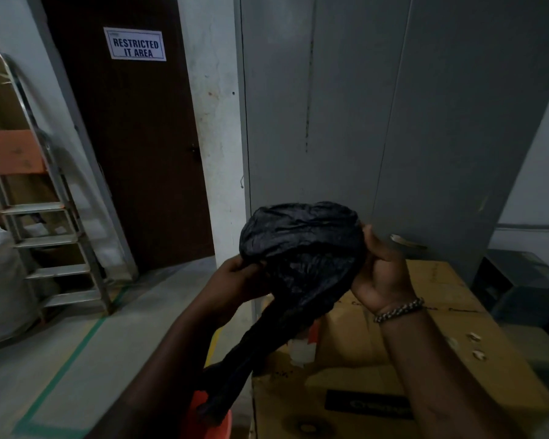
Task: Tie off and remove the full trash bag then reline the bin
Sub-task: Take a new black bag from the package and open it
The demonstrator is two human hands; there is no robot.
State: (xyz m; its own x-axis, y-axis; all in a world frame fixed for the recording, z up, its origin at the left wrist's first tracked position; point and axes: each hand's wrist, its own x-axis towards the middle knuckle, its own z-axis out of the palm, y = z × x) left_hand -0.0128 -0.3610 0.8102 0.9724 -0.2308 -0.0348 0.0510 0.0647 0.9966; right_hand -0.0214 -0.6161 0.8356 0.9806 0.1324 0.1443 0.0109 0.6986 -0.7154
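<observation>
A person holds a black trash bag (301, 248) in the air with both hands, above the near left corner of a large cardboard box (393, 359). The left hand (235, 280) pinches the bag's left edge, its fingers curled into the plastic, above the floor just left of the box. The right hand (381, 274) grips the bag's right side with curled fingers and the thumb pressed up against it, over the top of the box; a beaded bracelet (398, 308) sits on that wrist. The upper part of the bag is bunched into a rounded, crumpled mass between the two hands, and a narrower twisted tail hangs down past the box's left edge. The tail's end overlaps an orange bin (203, 416) that stands just left of the box; only a small part of the bin shows, and whether the bag touches it cannot be told. Behind the box stands a tall grey metal cabinet (393, 122) with a door handle (408, 241). Farther left of the box is a dark door bearing a sign (136, 44) that reads "RESTRICTED IT AREA". Well to the left of the box are a metal stepladder (45, 217) and a white sack (0, 280).
</observation>
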